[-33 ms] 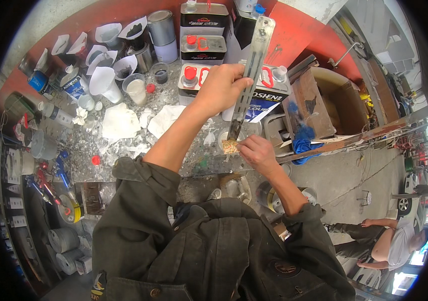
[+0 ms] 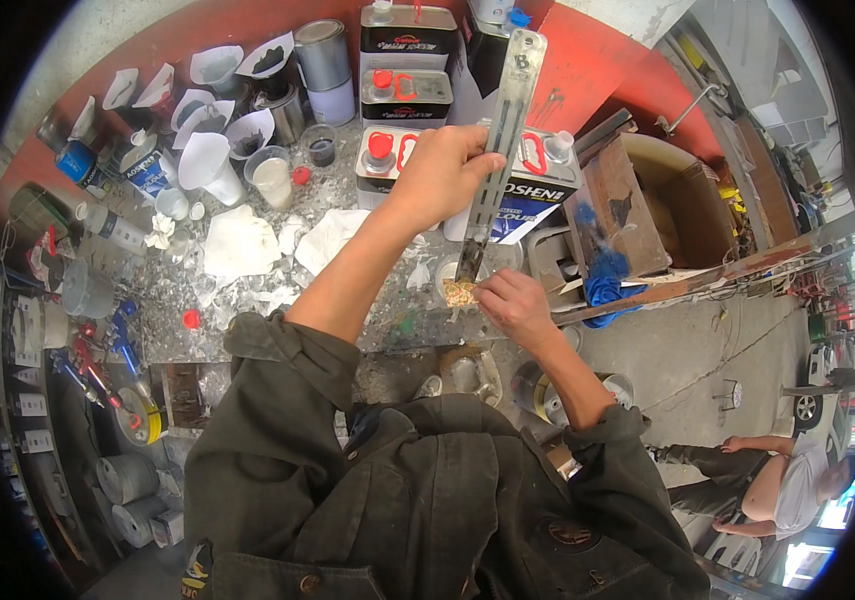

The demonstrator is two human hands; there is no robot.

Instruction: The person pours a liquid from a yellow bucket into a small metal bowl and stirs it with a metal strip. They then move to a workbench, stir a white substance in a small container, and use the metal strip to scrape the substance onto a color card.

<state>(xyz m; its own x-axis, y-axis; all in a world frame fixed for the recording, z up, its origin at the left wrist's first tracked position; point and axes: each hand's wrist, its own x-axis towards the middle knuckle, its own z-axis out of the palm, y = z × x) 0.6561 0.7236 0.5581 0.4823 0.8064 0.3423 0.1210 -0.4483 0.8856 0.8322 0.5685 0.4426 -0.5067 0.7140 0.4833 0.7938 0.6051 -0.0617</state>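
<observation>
My left hand (image 2: 444, 178) grips a long, flat, slotted stirring stick (image 2: 509, 112), which slants down toward me. Its dark, smeared lower end stands in a small cup (image 2: 440, 281) on the bench. Orange and whitish speckled stuff (image 2: 460, 293) shows at the cup's near side. Closed fingers of my right hand (image 2: 515, 305) pinch the right edge of the cup, and their tips are partly hidden. Just behind the cup stands a white and blue metal can (image 2: 537, 195) with a red handle.
The paint-stained workbench (image 2: 387, 310) carries white paper sheets (image 2: 240, 242), plastic cups (image 2: 272, 178) and several paper strainers (image 2: 209, 165). Metal cans (image 2: 406, 95) line the back. A cardboard box (image 2: 672, 205) and blue cloth (image 2: 609, 290) lie right. Spray guns (image 2: 127, 340) hang left. Another person (image 2: 782, 485) sits far right.
The stick's lower end has shifted very slightly in the cup, and its tilt differs a little. Both hands stay in nearly the same place.
</observation>
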